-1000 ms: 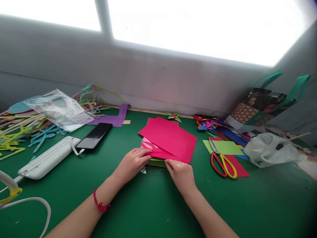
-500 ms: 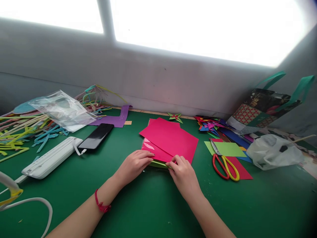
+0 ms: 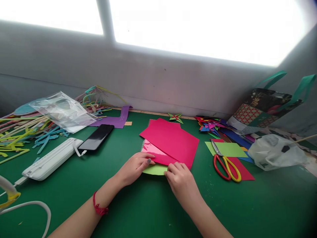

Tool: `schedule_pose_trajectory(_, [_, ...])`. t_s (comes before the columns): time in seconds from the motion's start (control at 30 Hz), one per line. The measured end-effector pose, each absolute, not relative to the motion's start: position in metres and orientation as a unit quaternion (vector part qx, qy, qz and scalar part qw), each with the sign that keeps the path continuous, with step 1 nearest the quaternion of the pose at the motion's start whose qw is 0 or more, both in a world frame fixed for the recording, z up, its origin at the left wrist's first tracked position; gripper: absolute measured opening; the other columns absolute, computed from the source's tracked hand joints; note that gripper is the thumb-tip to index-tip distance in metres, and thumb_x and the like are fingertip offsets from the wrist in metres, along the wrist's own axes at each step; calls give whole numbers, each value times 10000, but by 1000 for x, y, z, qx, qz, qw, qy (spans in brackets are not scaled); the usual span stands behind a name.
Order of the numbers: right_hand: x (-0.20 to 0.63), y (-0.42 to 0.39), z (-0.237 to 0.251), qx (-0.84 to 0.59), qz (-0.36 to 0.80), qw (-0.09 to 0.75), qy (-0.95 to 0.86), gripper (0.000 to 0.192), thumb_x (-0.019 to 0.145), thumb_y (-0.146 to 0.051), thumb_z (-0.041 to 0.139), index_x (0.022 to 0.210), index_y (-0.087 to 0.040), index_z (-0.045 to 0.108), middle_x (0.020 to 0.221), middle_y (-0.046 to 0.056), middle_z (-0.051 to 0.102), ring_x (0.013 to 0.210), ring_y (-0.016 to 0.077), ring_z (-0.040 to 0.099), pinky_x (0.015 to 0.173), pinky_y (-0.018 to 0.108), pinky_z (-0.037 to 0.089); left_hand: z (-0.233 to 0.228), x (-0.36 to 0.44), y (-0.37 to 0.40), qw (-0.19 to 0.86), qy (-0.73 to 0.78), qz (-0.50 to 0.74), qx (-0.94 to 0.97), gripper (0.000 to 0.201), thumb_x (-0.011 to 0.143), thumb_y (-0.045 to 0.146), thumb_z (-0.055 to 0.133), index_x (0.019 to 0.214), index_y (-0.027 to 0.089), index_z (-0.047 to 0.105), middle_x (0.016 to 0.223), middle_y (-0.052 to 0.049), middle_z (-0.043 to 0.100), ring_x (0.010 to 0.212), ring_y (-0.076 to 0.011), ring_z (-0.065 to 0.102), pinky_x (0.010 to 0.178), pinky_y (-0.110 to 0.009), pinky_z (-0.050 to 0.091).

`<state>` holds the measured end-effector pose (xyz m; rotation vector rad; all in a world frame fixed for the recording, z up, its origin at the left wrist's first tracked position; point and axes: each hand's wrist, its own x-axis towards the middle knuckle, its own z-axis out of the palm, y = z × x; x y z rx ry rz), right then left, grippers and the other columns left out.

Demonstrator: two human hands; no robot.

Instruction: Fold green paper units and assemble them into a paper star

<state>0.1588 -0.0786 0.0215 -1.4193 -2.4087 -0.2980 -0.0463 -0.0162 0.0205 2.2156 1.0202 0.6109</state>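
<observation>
The person works at the middle of the green surface (image 3: 138, 211), where a clear packet with pink paper in it (image 3: 156, 151) lies flat under a loose pink sheet (image 3: 174, 140) set askew on top. A light-green sheet (image 3: 155, 169) shows at the near edge of this stack, partly out from beneath the pink, between the two hands. The left hand (image 3: 136, 168) lies palm down and narrow, its fingers over the packet's near left corner and its thumb at the green; whether it pinches or only presses cannot be told. The right hand (image 3: 180, 177) has its fingertips drawn together on the right end of the green sheet's near edge, seemingly pinching it. The step in hand appears to be working the green sheet at the packet's near edge, though whether it is passing in or out cannot be judged from here. The next move would call for a light, level pinch by the right hand while the left steadies the packet, so that the paper neither creases nor drags the loose pink sheet along. To the right, scissors (image 3: 220, 154) lie across other coloured papers (image 3: 232, 149), apart from both hands.
</observation>
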Motion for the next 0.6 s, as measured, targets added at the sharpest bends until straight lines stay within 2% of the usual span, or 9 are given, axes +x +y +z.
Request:
schedule_pose_trajectory(0.1, [155,-87,27,-477,-101,155,-859,191,788,-66,472,667,-167,580,687,32,530,667,155,427,645,306,300,20,-49,-15,389,397,238,797,505,918,404,191,965,266,674,1202,-4,551,1116,-211,459,969,-350,318])
schedule_pose_trajectory(0.23, [159,-95,41,-446,-24,140,-884,185,780,-71,480,646,-171,560,679,19,525,676,145,424,632,293,305,20,-50,-13,432,397,237,775,558,908,445,166,924,262,693,1226,3,535,1134,-233,439,995,-361,280])
schedule_pose_trajectory(0.33, [167,-102,58,-422,78,136,-893,193,797,-91,468,650,-184,553,676,-4,532,671,123,431,633,276,316,23,-50,-12,439,396,228,773,584,896,476,162,896,260,704,1214,0,545,1135,-251,435,998,-373,274])
schedule_pose_trajectory(0.43, [179,-109,75,-361,208,147,-897,113,786,-152,519,723,-215,590,724,-18,566,713,106,480,658,246,343,29,-50,-12,451,394,223,769,612,895,481,140,885,252,708,1196,-10,559,1116,-255,450,986,-375,288])
schedule_pose_trajectory(0.53, [193,-109,86,-274,331,162,-889,71,782,-201,539,762,-214,605,770,-4,605,732,96,527,698,217,379,34,-49,-12,463,386,220,767,598,900,466,134,951,242,686,1183,-24,566,1111,-249,457,981,-373,295])
schedule_pose_trajectory(0.6, [203,-105,86,-178,407,184,-877,126,788,-246,516,699,-190,586,760,22,625,681,94,546,692,205,410,36,-48,-12,469,379,223,766,590,903,460,132,977,240,674,1178,-26,569,1109,-243,461,981,-368,297])
